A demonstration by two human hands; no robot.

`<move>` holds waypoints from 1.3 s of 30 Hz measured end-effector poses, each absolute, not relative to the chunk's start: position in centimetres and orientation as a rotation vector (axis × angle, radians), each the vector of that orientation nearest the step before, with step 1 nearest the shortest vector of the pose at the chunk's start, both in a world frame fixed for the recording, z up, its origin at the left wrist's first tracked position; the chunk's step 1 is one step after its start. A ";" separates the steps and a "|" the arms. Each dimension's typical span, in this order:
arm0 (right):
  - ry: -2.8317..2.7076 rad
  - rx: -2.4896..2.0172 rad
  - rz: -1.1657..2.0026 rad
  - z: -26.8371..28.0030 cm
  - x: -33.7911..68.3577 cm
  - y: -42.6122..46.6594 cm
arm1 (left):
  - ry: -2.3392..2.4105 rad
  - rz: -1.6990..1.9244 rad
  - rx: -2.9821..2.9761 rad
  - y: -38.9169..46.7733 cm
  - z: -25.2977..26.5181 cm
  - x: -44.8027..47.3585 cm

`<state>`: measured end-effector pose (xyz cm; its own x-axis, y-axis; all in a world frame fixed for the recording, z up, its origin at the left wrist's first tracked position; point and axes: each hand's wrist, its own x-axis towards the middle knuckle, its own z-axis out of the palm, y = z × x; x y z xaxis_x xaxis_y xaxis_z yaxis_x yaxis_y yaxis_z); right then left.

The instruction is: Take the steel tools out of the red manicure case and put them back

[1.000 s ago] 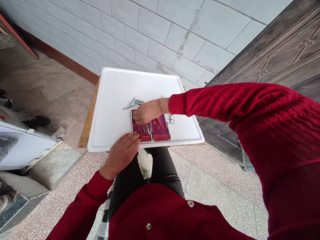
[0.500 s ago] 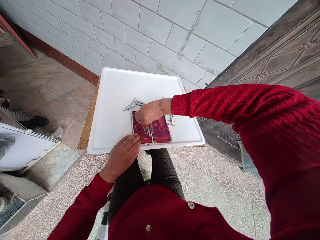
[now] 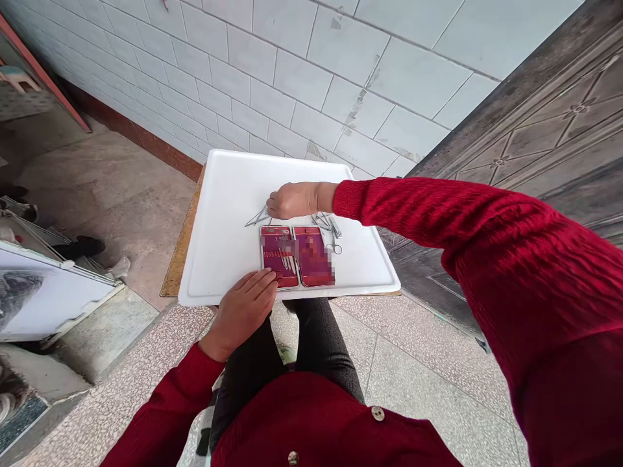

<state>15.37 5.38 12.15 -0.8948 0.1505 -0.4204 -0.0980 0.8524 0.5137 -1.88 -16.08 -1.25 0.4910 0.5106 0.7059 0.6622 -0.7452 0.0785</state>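
An open manicure case (image 3: 280, 271) with a red and purple lining lies near the front edge of a white tray (image 3: 214, 259). Slim metal tools (image 3: 288, 263) sit in loops in its left half. My left hand (image 3: 246, 308) rests with outstretched fingers on the case's lower left corner. Beyond the case, my right hand (image 3: 294, 200) is low over the tray, fingers curled in a pinch; what they hold is hidden. Thin metal tweezers (image 3: 256, 219) lie left of it. Small scissors (image 3: 336, 248) and a nail clipper (image 3: 335, 226) lie right of the case.
A brown board (image 3: 182, 250) supports the tray and shows at its left edge. Behind stands a white tiled wall (image 3: 292, 78). A dark patterned door (image 3: 525, 149) is on the right, and a white cabinet-like object (image 3: 48, 298) on the left.
My right hand has moved from the case's left half up and away, onto the tray beyond it. My left hand stays at the case's corner. The view has shifted slightly.
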 end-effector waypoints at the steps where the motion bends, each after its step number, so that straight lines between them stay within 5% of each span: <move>1: 2.631 0.000 0.747 11.9 14.8 5.3 | -1.015 -1.078 -2.536 -16.1 -1.2 -1.9; 7: 2.737 -0.203 0.635 9.0 10.9 4.1 | -1.024 -1.040 -2.553 -16.3 -0.8 -1.9; 20: 2.888 0.218 0.296 10.6 15.9 1.9 | -1.023 -1.096 -2.530 -16.1 -1.1 -1.7; 39: 2.627 -0.357 0.653 9.2 16.2 2.3 | -1.036 -1.088 -2.529 -16.1 -1.2 -1.7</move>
